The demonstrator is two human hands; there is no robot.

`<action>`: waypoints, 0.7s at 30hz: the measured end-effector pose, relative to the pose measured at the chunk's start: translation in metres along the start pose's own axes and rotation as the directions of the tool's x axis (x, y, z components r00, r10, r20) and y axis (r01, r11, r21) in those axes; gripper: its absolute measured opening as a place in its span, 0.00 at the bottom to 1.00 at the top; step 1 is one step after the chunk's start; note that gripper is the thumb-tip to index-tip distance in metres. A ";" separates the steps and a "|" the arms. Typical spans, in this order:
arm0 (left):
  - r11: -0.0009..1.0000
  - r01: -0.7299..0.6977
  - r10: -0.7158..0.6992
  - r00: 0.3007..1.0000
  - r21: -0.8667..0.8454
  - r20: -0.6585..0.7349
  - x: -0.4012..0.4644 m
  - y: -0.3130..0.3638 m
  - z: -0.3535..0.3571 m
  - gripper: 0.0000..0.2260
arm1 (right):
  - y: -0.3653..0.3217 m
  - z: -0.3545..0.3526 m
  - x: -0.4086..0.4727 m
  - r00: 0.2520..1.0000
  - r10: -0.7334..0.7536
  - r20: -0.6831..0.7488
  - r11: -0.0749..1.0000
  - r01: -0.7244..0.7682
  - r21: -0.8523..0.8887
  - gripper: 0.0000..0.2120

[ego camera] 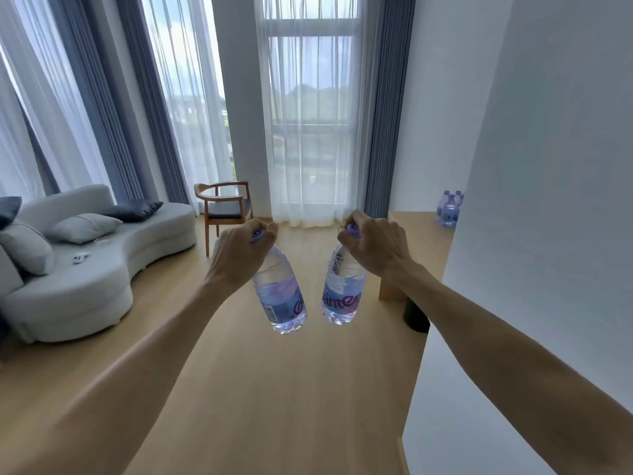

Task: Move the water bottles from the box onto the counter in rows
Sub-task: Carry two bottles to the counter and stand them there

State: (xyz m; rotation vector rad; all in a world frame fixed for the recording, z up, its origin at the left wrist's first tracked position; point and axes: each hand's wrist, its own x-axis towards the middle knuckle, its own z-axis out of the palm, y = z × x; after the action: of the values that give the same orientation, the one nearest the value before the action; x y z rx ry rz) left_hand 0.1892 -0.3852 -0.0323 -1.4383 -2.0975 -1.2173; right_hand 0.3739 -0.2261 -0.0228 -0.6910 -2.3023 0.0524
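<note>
Each hand carries one bottle by its cap end, so the main risk is a slip: the left bottle and right bottle hang free below the fingers and tilt toward each other at the base, and a swing could knock them together or loosen a hold. Set down at that tilt, either could also tip into the bottles already standing on the counter, far right and partly hidden by the wall. The left hand grips its cap from above, fingers curled round the neck; the right hand does likewise. Both arms reach forward at about chest height, well apart from the counter, over the floor. The box is out of view.
</note>
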 end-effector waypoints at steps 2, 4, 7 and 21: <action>1.000 0.002 -0.002 1.000 -0.015 0.008 0.029 -0.015 0.016 0.13 | 0.013 0.017 0.028 1.000 0.011 -0.007 1.000 -0.011 0.011 0.13; 1.000 0.003 -0.002 1.000 -0.017 0.015 0.057 -0.031 0.034 0.13 | 0.029 0.035 0.055 0.999 0.029 -0.021 0.999 -0.028 0.015 0.13; 1.000 0.002 -0.002 1.000 -0.019 0.011 0.095 -0.055 0.064 0.13 | 0.055 0.067 0.093 0.999 0.042 -0.033 0.999 -0.042 0.026 0.13; 0.999 -0.015 0.014 0.999 0.028 0.035 0.307 -0.141 0.234 0.17 | 0.213 0.207 0.295 1.000 0.015 -0.013 1.000 -0.015 0.012 0.12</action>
State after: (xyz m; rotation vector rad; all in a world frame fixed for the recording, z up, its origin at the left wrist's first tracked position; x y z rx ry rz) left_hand -0.0252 -0.0343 -0.0307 -1.4694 -2.1150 -1.1606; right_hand 0.1609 0.1345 -0.0383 -0.7006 -2.2831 0.0679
